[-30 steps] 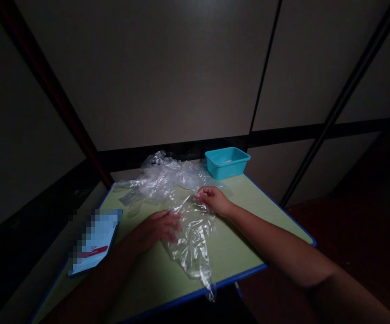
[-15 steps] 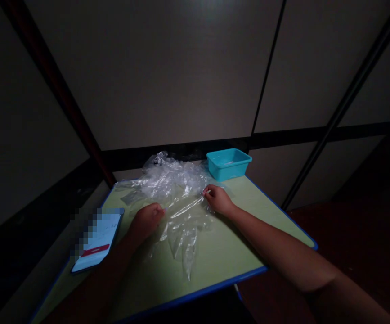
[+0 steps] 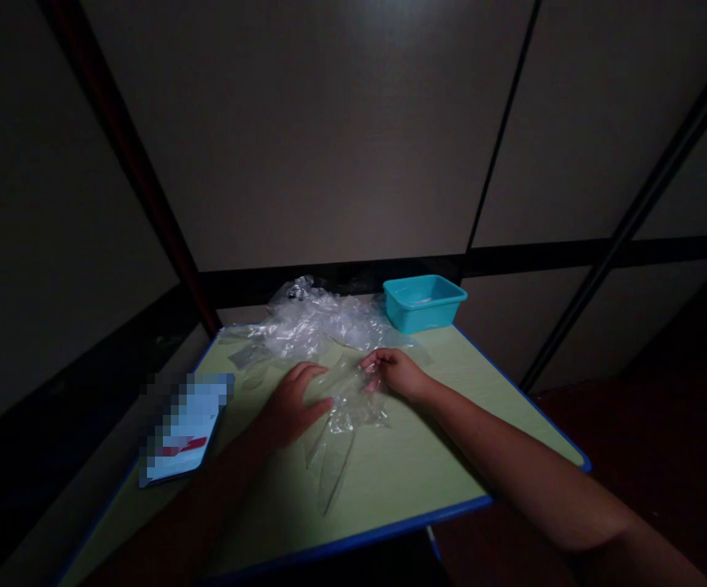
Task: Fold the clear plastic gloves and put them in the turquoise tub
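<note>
The piece of plastic between the left hand and the right hand is see-through with shiny white streaks. Past both hands, the plastic pile is see-through and whitish. Past the right hand, the box is bright blue-green. Left of the left hand, the screen is pale blue with a red stripe. Under the hands, the tabletop is light green with a blue edge.
</note>
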`<state>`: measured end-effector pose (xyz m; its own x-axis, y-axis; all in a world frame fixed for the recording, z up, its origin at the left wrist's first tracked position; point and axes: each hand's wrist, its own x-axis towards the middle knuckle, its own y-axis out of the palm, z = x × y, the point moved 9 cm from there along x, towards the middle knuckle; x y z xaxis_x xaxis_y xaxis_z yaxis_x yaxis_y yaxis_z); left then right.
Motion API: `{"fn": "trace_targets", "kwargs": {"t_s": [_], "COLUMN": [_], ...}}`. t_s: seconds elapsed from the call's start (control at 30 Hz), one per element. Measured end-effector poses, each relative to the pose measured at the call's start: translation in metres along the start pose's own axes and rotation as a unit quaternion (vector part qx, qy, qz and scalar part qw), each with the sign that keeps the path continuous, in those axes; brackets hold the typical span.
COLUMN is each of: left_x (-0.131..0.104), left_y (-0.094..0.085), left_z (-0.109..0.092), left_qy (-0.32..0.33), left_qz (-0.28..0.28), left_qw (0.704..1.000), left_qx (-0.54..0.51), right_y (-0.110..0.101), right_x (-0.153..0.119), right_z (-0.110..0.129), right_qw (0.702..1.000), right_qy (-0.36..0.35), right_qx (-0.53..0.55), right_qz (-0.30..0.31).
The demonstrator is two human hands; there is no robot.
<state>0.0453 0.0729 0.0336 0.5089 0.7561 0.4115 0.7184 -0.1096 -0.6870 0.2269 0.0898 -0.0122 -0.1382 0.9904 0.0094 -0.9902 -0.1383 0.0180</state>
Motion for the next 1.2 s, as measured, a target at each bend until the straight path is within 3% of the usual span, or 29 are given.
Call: {"fn": "trace_targets", "kwargs": {"t_s": [0.1, 0.17, 0.27, 0.4, 0.47, 0.57, 0.8, 1.0, 1.07, 1.1, 1.2], "left_x": [-0.012, -0.017, -0.018, -0.020, -0.020, -0.018, -0.014, -0.018, -0.019, -0.019, -0.022], "left_y": [0.033, 0.046, 0.051, 0.052, 0.050, 0.044, 0.042, 0.046, 0.045, 0.045, 0.045], "left_z": [-0.005, 0.003, 0.013, 0.014, 0.014, 0.015, 0.015, 0.015, 0.013, 0.012, 0.009], "left_qy": [0.046, 0.035, -0.002, -0.033, -0.044, -0.067, -0.067, -0.053, -0.048, -0.045, -0.037], "left_qz": [0.124, 0.167, 0.192, 0.244, 0.252, 0.233, 0.222, 0.243, 0.247, 0.251, 0.273], "left_qw": [0.991, 0.985, 0.981, 0.965, 0.957, 0.960, 0.956, 0.936, 0.934, 0.933, 0.928], "left_qx": [-0.019, -0.007, 0.013, 0.096, 0.134, 0.138, 0.179, 0.250, 0.255, 0.255, 0.249], "right_y": [0.009, 0.018, 0.033, 0.030, 0.033, 0.048, 0.087, 0.079, 0.072, 0.066, 0.038], "right_x": [-0.007, -0.014, -0.024, -0.027, -0.031, -0.045, -0.089, -0.095, -0.086, -0.077, -0.041], "right_z": [0.002, 0.010, 0.023, 0.021, 0.016, 0.012, 0.022, 0.017, 0.016, 0.017, 0.026], "right_qw": [0.997, 0.990, 0.964, 0.972, 0.973, 0.953, 0.845, 0.801, 0.821, 0.849, 0.956], "right_qy": [0.037, 0.049, 0.052, 0.054, 0.069, 0.093, 0.144, 0.177, 0.162, 0.138, 0.015], "right_qx": [0.053, 0.104, 0.210, 0.171, 0.124, 0.076, 0.126, 0.121, 0.118, 0.114, 0.043], "right_qz": [0.040, 0.079, 0.152, 0.150, 0.180, 0.279, 0.500, 0.558, 0.535, 0.496, 0.290]}}
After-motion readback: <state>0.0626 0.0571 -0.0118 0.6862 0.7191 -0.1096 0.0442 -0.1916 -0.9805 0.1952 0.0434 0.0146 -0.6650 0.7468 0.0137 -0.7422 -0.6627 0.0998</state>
